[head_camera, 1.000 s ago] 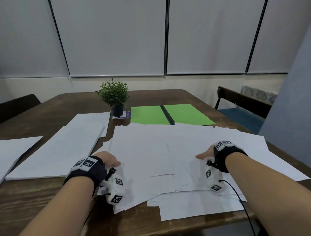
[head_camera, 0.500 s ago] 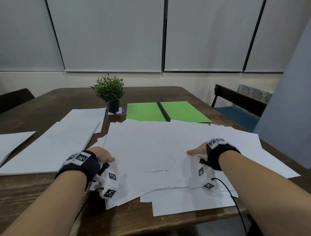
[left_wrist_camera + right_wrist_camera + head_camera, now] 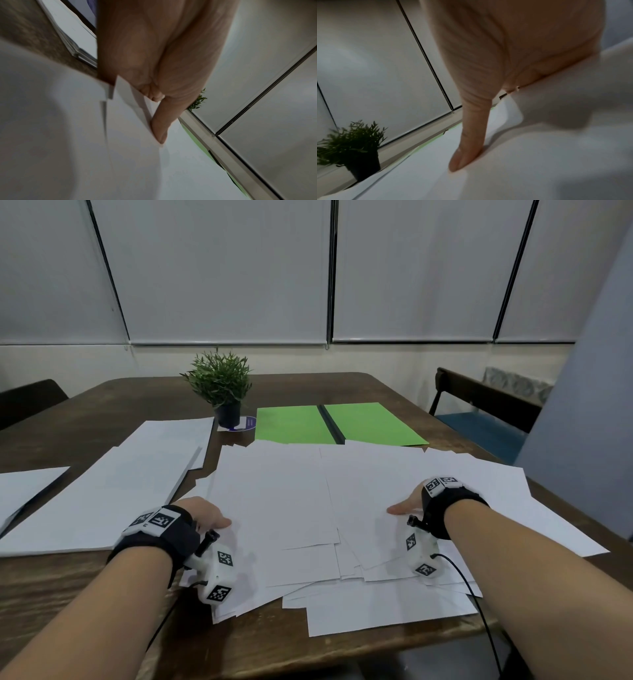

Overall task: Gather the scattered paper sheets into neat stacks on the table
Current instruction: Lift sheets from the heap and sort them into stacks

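A loose spread of white paper sheets (image 3: 291, 508) covers the near middle of the dark wooden table (image 3: 274, 655), with corners fanned out toward the front edge. My left hand (image 3: 205, 513) holds the pile's left edge. In the left wrist view its thumb (image 3: 161, 128) lies on top of the sheets (image 3: 85, 148) and the fingers are tucked beneath. My right hand (image 3: 406, 505) holds the right part of the pile. Its thumb (image 3: 467, 148) presses on the top sheet (image 3: 539, 162), and paper hides its fingers.
Two other white stacks (image 3: 102, 498) (image 3: 24, 487) lie at the left. A small potted plant (image 3: 221, 385) and an open green folder (image 3: 298, 424) sit behind the pile. Chairs stand at the right (image 3: 479, 412) and far left (image 3: 27, 398).
The head view has shifted slightly. Both hands stay at the same places on the pile's two sides, and the sheets have barely moved.
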{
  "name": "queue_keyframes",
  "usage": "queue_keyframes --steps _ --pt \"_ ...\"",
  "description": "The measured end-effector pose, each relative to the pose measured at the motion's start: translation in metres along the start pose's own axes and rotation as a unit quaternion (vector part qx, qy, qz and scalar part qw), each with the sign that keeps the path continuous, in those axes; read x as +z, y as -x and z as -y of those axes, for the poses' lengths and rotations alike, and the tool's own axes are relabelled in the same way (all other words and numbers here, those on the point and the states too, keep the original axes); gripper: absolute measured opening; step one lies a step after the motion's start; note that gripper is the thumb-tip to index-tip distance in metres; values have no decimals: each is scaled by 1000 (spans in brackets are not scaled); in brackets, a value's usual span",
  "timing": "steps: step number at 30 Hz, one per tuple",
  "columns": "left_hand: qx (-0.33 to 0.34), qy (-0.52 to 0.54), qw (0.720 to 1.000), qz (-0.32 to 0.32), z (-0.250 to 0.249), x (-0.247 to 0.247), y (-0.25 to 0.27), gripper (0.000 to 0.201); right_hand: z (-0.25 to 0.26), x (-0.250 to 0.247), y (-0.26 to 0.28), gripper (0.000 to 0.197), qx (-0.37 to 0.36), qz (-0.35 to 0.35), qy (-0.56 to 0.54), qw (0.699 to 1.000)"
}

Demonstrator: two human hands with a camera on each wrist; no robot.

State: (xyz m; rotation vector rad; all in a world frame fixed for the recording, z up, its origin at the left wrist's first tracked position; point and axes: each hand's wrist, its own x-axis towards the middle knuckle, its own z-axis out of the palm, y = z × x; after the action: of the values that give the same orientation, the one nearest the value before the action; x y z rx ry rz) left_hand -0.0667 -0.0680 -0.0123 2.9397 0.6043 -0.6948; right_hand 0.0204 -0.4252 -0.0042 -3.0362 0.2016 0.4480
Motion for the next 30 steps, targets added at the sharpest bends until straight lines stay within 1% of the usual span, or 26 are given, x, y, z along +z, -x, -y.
queue_keyframes --steps 2,5,7,8,9,11,13,14,16,18,19,20,21,22,23,24,25,26,27,28,30 --pt "3 12 1000 -7 0 0 1 57 1 -2 0 44 -9 13 -6 1000" --pt "-4 33 999 -14 0 0 3 57 4 -4 -8 46 -13 14 -6 1000" --pt "-8 52 998 -27 0 1 4 56 4 -9 -8 38 -16 19 -21 999" --pt "-7 63 997 -33 1 3 3 56 4 -14 -8 36 -5 23 -44 999" --pt "-8 70 997 -36 1 3 2 56 3 -19 -9 40 4 12 -78 997" --pt "4 75 996 -40 2 4 0 56 3 -32 -11 45 19 -36 -149 988" --pt "-8 86 996 -34 2 4 0 57 5 -47 -13 47 12 -94 -231 968" --pt "-14 89 995 -30 3 5 -3 57 8 -56 -11 45 -5 -113 -284 952" --pt "-17 109 993 -45 2 6 -7 55 16 -71 -10 38 -45 -141 -366 919" --pt "-19 153 987 -34 4 8 -15 45 26 -80 -5 34 -73 -158 -416 893" --pt "-25 210 977 -37 4 10 -15 38 31 -80 -4 38 -78 -155 -434 884" --pt "-38 296 954 -25 5 11 -19 33 37 -76 -3 45 -86 -148 -451 876" --pt "-41 407 912 -32 5 13 -22 28 43 -70 1 50 -88 -133 -458 874" --pt "-35 483 873 -50 7 14 -21 24 50 -59 1 54 -93 -117 -463 874" --pt "-44 543 836 -60 9 14 -22 33 58 -47 1 57 -91 -96 -457 880" --pt "-55 581 810 -57 9 12 -18 49 66 -34 0 59 -93 -76 -449 886" --pt "-49 597 799 -52 8 12 -16 61 74 -22 1 61 -91 -55 -429 897" --pt "-43 626 778 -40 6 11 -13 69 82 -10 0 61 -95 -42 -407 908" --pt "-31 641 766 -24 3 9 -7 72 90 0 1 60 -91 -23 -377 922" --pt "-21 646 763 -14 1 7 1 73 97 9 1 59 -89 -5 -348 933" --pt "-2 607 795 -5 1 9 6 75 110 21 7 60 -91 34 -285 953"
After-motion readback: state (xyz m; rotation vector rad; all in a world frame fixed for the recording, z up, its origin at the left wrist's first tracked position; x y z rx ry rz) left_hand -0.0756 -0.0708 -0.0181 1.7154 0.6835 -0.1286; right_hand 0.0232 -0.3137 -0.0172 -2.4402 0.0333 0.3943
